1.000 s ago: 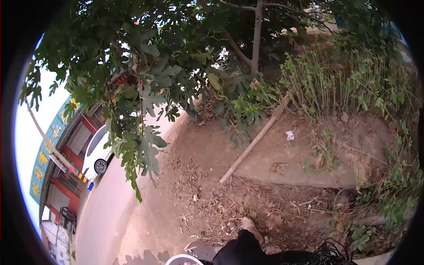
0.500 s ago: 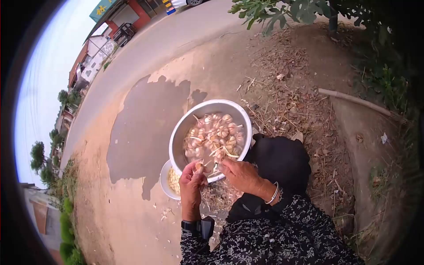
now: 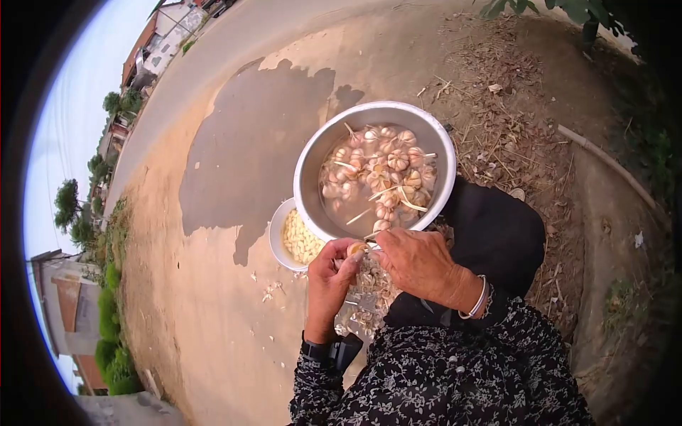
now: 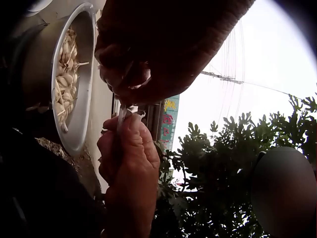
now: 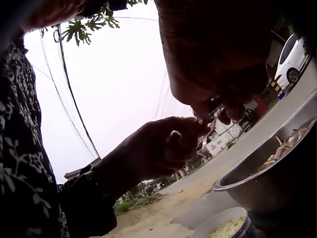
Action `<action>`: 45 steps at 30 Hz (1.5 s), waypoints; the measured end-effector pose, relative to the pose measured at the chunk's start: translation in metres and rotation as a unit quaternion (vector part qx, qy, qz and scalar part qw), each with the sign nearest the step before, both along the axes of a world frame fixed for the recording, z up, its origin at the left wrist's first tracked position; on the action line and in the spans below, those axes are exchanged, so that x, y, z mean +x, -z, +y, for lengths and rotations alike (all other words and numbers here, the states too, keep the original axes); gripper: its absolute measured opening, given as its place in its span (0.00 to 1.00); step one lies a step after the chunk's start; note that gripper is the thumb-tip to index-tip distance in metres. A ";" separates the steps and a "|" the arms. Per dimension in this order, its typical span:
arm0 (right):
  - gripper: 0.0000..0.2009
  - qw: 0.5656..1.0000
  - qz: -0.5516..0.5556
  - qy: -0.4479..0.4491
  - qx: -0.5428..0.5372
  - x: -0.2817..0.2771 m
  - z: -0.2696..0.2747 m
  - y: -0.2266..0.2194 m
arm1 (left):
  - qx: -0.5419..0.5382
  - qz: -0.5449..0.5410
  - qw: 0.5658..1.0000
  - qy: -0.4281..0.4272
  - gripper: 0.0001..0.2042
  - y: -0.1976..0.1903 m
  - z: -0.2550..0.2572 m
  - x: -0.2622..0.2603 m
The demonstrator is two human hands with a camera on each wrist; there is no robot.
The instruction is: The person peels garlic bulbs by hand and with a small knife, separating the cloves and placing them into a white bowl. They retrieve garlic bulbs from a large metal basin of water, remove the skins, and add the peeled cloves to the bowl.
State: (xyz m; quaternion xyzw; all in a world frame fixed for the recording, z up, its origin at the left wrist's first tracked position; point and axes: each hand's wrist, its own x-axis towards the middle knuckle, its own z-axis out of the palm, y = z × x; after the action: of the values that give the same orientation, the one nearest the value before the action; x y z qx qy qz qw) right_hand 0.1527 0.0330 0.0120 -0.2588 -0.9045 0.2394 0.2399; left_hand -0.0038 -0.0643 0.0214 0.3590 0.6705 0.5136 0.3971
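Note:
In the head view my left hand (image 3: 331, 278) pinches a piece of garlic (image 3: 356, 248) between thumb and fingers, just outside the big bowl's near rim. My right hand (image 3: 420, 266) meets it from the other side, its fingers curled in a pinch. A thin pale strip (image 4: 122, 119) shows at the right fingertips in the left wrist view; I cannot tell whether it is skin or a blade. The large metal bowl (image 3: 304, 186) beyond my hands holds water and many garlic bulbs (image 3: 398, 160), some with stalks. Beside it, a smaller white bowl (image 3: 275, 238) contains peeled cloves (image 3: 301, 240).
Garlic skins (image 3: 272, 289) litter the ground below and left of my hands. A dark-clothed knee (image 3: 494, 238) is right of the large bowl. Dry leaves (image 3: 490, 142) and a wooden pole (image 3: 604, 160) lie farther right. A dark wet patch (image 3: 245, 156) spreads at left.
The head view has swung from the tree and pole down to the bowls and hands. Since half a second ago, both bowls and hands sit farther right in view; the hands stay together at the garlic.

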 end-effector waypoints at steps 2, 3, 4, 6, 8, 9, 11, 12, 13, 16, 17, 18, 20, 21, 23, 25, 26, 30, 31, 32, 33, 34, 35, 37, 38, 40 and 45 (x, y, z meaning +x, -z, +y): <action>0.12 1.000 -0.004 -0.020 0.010 -0.001 -0.001 0.004 | -0.045 0.000 0.999 0.011 0.12 -0.001 -0.004 -0.003; 0.11 0.999 -0.005 -0.037 0.025 -0.001 -0.001 0.006 | -0.067 -0.030 0.997 0.035 0.12 -0.003 -0.007 -0.008; 0.11 0.999 -0.008 -0.039 0.020 0.000 -0.001 0.010 | -0.072 -0.033 0.996 0.033 0.12 -0.003 -0.010 -0.012; 0.10 0.994 0.003 -0.095 0.056 0.002 -0.002 0.017 | -0.103 -0.090 0.987 0.087 0.12 -0.001 -0.016 -0.018; 0.09 0.993 0.006 -0.105 0.059 0.006 -0.001 0.017 | -0.125 -0.089 0.982 0.113 0.14 -0.002 -0.023 -0.023; 0.10 0.990 -0.003 -0.137 0.027 0.009 -0.002 0.019 | -0.137 -0.097 0.977 0.134 0.15 -0.003 -0.027 -0.024; 0.11 0.984 0.001 -0.178 -0.027 0.011 -0.003 0.024 | -0.146 -0.130 0.963 0.188 0.16 -0.004 -0.034 -0.031; 0.11 0.983 0.000 -0.180 -0.033 0.013 -0.004 0.025 | -0.150 -0.133 0.962 0.185 0.16 -0.003 -0.037 -0.033; 0.11 0.977 0.004 -0.202 -0.072 0.014 -0.005 0.026 | -0.155 -0.149 0.955 0.205 0.16 -0.002 -0.038 -0.035; 0.12 0.952 0.037 -0.245 -0.182 0.014 -0.006 0.034 | -0.122 -0.218 0.938 0.238 0.18 0.016 -0.045 -0.038; 0.13 0.930 0.066 -0.266 -0.246 0.013 -0.006 0.036 | -0.080 -0.267 0.927 0.251 0.19 0.025 -0.048 -0.040; 0.13 0.930 0.067 -0.264 -0.245 0.013 -0.007 0.036 | -0.080 -0.266 0.927 0.253 0.19 0.033 -0.049 -0.037; 0.14 0.801 0.083 -0.233 -0.545 0.014 -0.012 0.035 | -0.022 -0.376 0.906 0.196 0.19 0.051 -0.051 -0.024; 0.14 0.803 0.084 -0.232 -0.543 0.014 -0.011 0.036 | 0.001 -0.393 0.899 0.192 0.19 0.057 -0.048 -0.019; 0.14 0.861 0.099 -0.179 -0.465 0.015 -0.007 0.042 | 0.013 -0.298 0.942 0.151 0.18 0.071 -0.043 -0.014; 0.13 0.910 0.081 -0.140 -0.381 0.016 -0.013 0.052 | 0.011 -0.056 0.996 0.064 0.16 0.066 -0.037 -0.002; 0.12 0.948 0.064 -0.105 -0.292 0.015 -0.015 0.056 | 0.012 -0.056 0.996 0.063 0.16 0.059 -0.035 0.002; 0.12 0.961 0.071 -0.090 -0.253 0.010 -0.022 0.057 | -0.020 -0.043 0.998 0.044 0.17 0.046 -0.037 0.010; 0.12 0.946 0.106 -0.086 -0.294 0.008 -0.024 0.050 | -0.045 -0.115 0.992 0.029 0.19 0.045 -0.037 0.012; 0.12 0.928 0.141 -0.082 -0.334 0.006 -0.026 0.045 | -0.045 -0.115 0.992 0.029 0.19 0.044 -0.035 0.019; 0.12 0.928 0.142 -0.082 -0.334 0.005 -0.028 0.047 | -0.024 -0.171 0.985 0.005 0.20 0.045 -0.032 0.029; 0.12 0.925 0.156 -0.082 -0.337 0.004 -0.030 0.050 | -0.003 -0.227 0.974 -0.020 0.20 0.045 -0.031 0.034; 0.12 0.921 0.171 -0.081 -0.340 0.003 -0.032 0.053 | -0.012 -0.326 0.944 -0.048 0.18 0.045 -0.029 0.031; 0.11 0.943 0.140 -0.067 -0.295 0.008 -0.033 0.060 | 0.014 -0.424 0.904 -0.057 0.16 0.061 -0.030 0.018; 0.11 0.960 0.108 -0.056 -0.251 0.011 -0.032 0.061 | 0.041 -0.516 0.853 -0.069 0.15 0.068 -0.031 0.013; 0.11 0.958 0.097 -0.052 -0.266 0.015 -0.030 0.056 | 0.039 -0.514 0.852 -0.093 0.14 0.074 -0.031 0.013; 0.11 0.956 0.056 -0.033 -0.286 0.018 -0.029 0.052 | 0.063 -0.612 0.779 -0.118 0.14 0.075 -0.028 0.010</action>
State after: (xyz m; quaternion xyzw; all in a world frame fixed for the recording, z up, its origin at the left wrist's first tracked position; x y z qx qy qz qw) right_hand 0.1711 0.0041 -0.0396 -0.2728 -0.7914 0.5101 0.1978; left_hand 0.0061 -0.0919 -0.0538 -0.0884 0.2895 0.7093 0.6366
